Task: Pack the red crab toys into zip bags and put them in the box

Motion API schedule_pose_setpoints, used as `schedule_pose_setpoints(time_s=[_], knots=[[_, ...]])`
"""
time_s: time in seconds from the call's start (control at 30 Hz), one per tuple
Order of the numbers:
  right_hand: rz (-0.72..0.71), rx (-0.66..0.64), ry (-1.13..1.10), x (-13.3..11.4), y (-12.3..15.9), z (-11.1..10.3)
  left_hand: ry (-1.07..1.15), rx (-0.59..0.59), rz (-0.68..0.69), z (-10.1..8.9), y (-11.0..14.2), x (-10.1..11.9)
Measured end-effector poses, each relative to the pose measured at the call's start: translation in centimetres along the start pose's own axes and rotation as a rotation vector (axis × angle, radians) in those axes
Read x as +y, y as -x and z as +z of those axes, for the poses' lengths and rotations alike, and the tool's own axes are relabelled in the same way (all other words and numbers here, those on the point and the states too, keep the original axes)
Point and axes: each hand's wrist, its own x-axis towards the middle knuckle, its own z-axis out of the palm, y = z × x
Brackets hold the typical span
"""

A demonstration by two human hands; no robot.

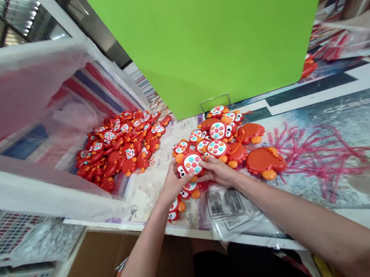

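Note:
Both my hands hold one red crab-like toy point(191, 163) with a white button face, googly eyes and orange feet, just above the table's near side. My left hand point(174, 181) grips its left edge. On its right edge are the fingers of my right hand point(217, 171). A loose cluster of the same toys lies around and behind it, some face up like this toy point(217, 130), others back up like this red toy point(264, 162). Clear plastic bags point(228, 209) with a printed panel lie below my right hand.
A large green board point(220, 33) stands behind the toys. To the left, a white-framed bin point(44, 190) lies on its side, a heap of red toys point(118, 145) spilling out. Pink ties point(318, 149) are strewn at right. An open cardboard box point(88, 263) sits below the table edge.

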Motion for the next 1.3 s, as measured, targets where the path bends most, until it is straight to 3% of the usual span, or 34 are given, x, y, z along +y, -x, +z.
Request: schedule_pose_setpoints(time_s=[0.1, 0.2, 0.37, 0.5, 0.67, 0.73, 0.93, 1.07, 1.2, 1.3], knots=[[-0.019, 0.010, -0.005, -0.2, 0.0, 0.0, 0.089, 0.082, -0.031, 0.3, 0.2, -0.5], [-0.004, -0.023, 0.025, -0.2, 0.0, 0.0, 0.197, 0.136, -0.015, -0.6, 0.2, -0.2], [0.021, -0.071, 0.067, 0.3, -0.1, -0.2, 0.097, 0.057, -0.017, -1.9, 0.6, 0.7], [-0.023, -0.008, 0.229, 1.0, -0.2, -0.5, 0.029, 0.035, 0.028, -0.7, 1.1, -0.1], [-0.220, 0.163, 0.606, 1.4, -0.5, -1.0, -0.076, 0.183, 0.055, 0.5, 0.2, -2.3], [-0.248, 0.192, 0.644, 1.4, -0.5, -1.1, -0.095, 0.194, 0.049, 0.5, -0.3, -2.8], [-0.069, 0.111, 0.416, 1.0, -0.3, -0.4, 0.028, 0.121, 0.087, 0.9, -0.4, -2.4], [-0.029, 0.073, 0.389, 0.7, -0.2, 0.0, 0.058, 0.154, 0.077, 0.7, -0.8, -1.9], [0.113, 0.038, 0.449, 0.8, -0.2, -0.1, -0.040, 0.343, 0.198, 0.2, -3.0, -1.5], [0.180, -0.076, 0.524, 1.0, -0.2, -0.3, -0.134, 0.239, 0.248, 0.0, -5.3, -1.7]])
